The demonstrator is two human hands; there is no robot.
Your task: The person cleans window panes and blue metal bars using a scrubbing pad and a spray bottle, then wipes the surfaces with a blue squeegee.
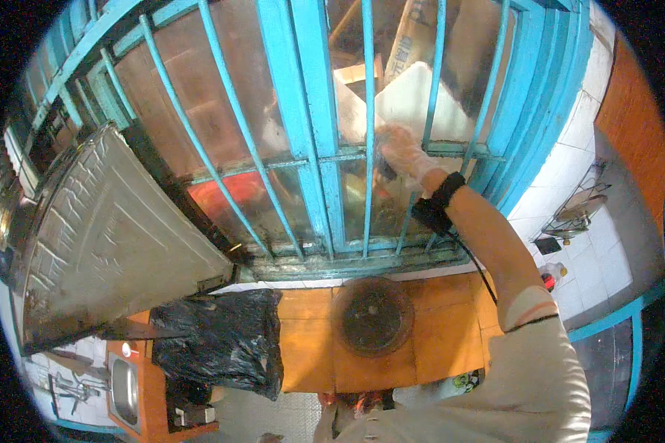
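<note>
My right hand (402,149), in what looks like a thin translucent glove, is raised at the blue window bars (369,111). A black strap with a dark device is around the wrist. The fingers are blurred, so their grip is unclear. Just above the hand, a pale flat sheet (425,102) shows at the window, behind the bars. Below the window, a dark round vessel or lid (372,318) sits on the orange-tiled counter (305,354), its shape blurred. My left hand is out of view.
A black plastic bag (221,338) covers the counter's left part. Above it juts a large grey panel (127,243). A steel sink (125,393) lies at lower left. A wire rack (573,213) hangs on the white-tiled wall at right. Cardboard (407,41) shows behind the window.
</note>
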